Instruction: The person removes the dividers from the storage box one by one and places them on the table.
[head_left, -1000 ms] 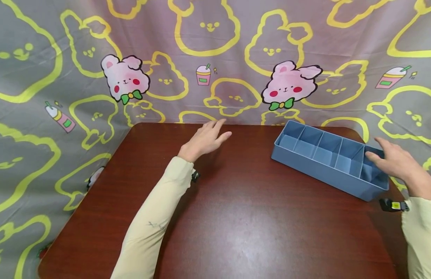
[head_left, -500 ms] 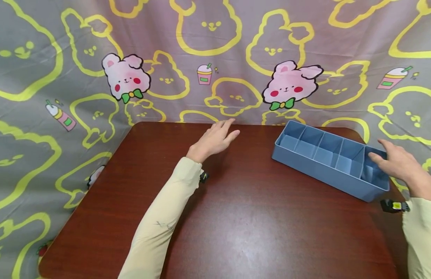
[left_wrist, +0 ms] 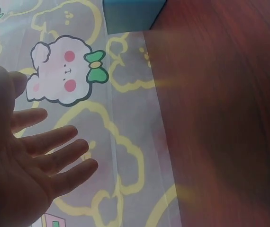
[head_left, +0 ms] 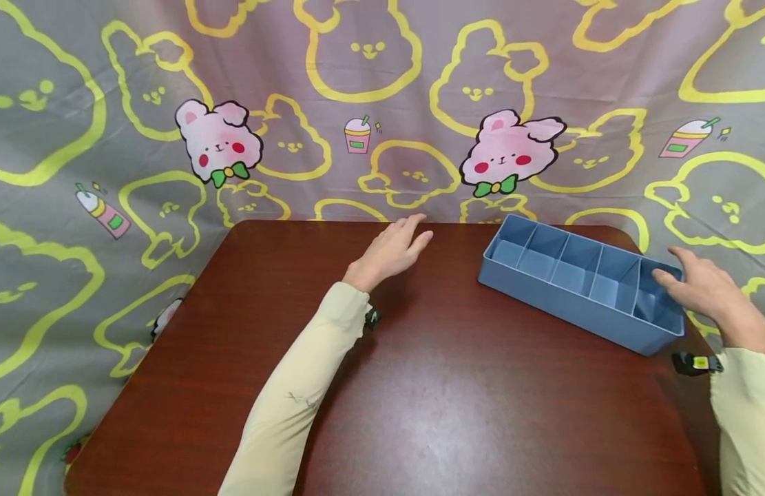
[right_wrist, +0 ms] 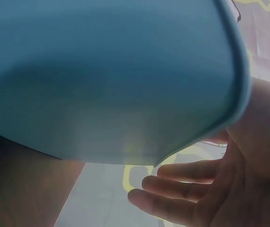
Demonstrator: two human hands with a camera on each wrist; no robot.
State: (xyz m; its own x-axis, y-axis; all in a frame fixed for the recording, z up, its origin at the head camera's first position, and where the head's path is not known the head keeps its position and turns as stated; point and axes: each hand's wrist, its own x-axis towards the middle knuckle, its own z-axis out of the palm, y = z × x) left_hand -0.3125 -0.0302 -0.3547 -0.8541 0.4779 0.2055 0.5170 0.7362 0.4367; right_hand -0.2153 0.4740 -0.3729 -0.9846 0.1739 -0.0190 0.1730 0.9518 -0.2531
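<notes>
Just eased my left hand (head_left: 385,255) nearer the blue box (head_left: 562,302), no contact yet; right hand (head_left: 709,288) at frame right, fingers apart on both.

Brown wood-look counter (head_left: 456,399), rounded corners, shiny patch. Gray cloth (head_left: 267,62) hung behind and left: yellow animal outlines (head_left: 368,52), pink bunnies (head_left: 509,153) with green bows (head_left: 496,187), pink drink cups (head_left: 357,136).
</notes>
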